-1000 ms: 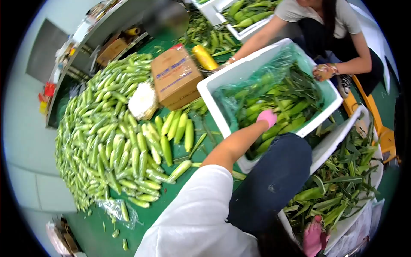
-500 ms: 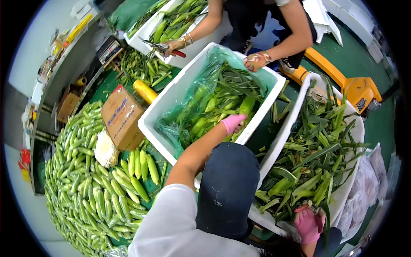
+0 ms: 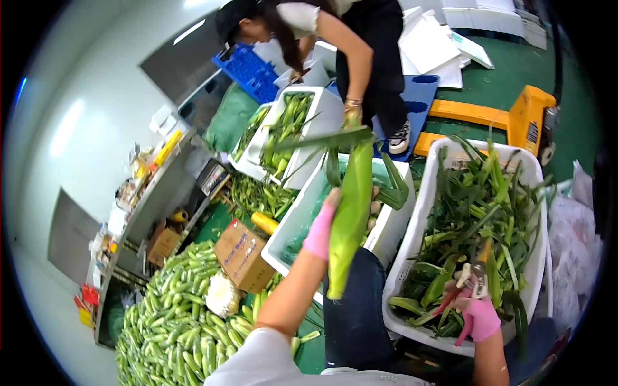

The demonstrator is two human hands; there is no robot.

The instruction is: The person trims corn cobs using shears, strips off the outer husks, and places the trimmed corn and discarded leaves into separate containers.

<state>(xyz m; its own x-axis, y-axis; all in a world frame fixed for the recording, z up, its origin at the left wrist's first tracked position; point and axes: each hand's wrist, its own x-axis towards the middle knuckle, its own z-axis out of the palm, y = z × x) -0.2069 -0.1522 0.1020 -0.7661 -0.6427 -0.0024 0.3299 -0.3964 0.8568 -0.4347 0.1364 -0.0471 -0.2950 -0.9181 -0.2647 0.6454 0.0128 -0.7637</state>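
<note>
My left hand (image 3: 319, 230), in a pink fingerless glove, is closed round a large green ear of corn (image 3: 351, 215) still in its husk. The ear is held up in front of me, its long leaves trailing from the top. Behind it stands a white foam box (image 3: 278, 252) lined with green plastic, partly hidden by the corn. Over the near end of a white basket (image 3: 394, 283) full of stripped husks (image 3: 473, 225), my right hand (image 3: 481, 320), also in a pink glove, grips red-handled pruning shears (image 3: 478, 276).
Wrapped ears of corn (image 3: 187, 315) lie heaped on the floor at left, beside a cardboard box (image 3: 243, 257). Another person (image 3: 370, 58) bends over white boxes (image 3: 315, 96) of corn at the back. A yellow pallet jack (image 3: 524, 119) stands behind the basket.
My left hand has come up out of the foam box with the ear of corn. The shears now show in my right hand. The other person has moved back from the foam box, and my view has tilted up.
</note>
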